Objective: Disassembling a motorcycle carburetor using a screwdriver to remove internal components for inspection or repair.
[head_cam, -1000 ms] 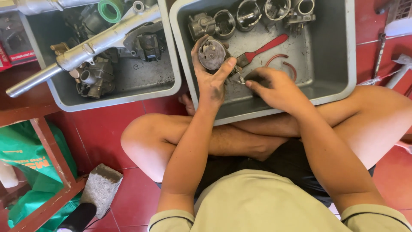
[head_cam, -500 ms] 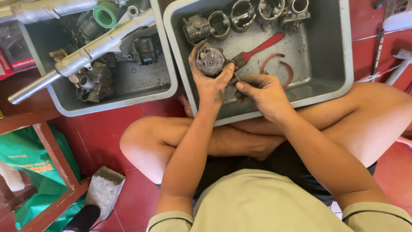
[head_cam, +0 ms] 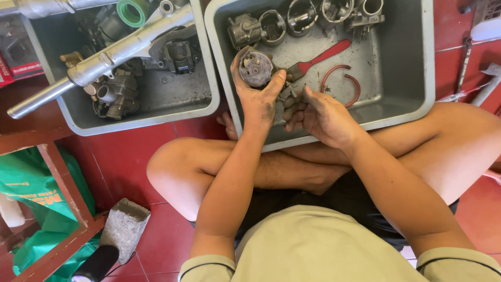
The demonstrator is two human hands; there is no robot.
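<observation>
My left hand [head_cam: 258,102] is raised over the right grey tub [head_cam: 407,107] and grips a round, grimy metal engine part [head_cam: 255,68], its flat face turned up. Just to its right, my right hand [head_cam: 321,115] curls its fingertips around a small grey metal piece [head_cam: 286,95], close to the left palm. A red-handled brush [head_cam: 319,56] lies on the tub floor behind both hands, its bristles near my left thumb. A thin red rubber ring [head_cam: 342,81] lies beside it.
Several pistons and metal parts [head_cam: 308,15] line the tub's far wall. The left grey tub [head_cam: 156,99] holds a long metal tube [head_cam: 109,55], a green ring and engine castings. A wooden frame [head_cam: 62,193], green bag and concrete block [head_cam: 124,227] stand at the left. Tools lie far right.
My right hand has drawn back from the brush toward my left palm. My left hand has kept hold of the round part and tilted it slightly.
</observation>
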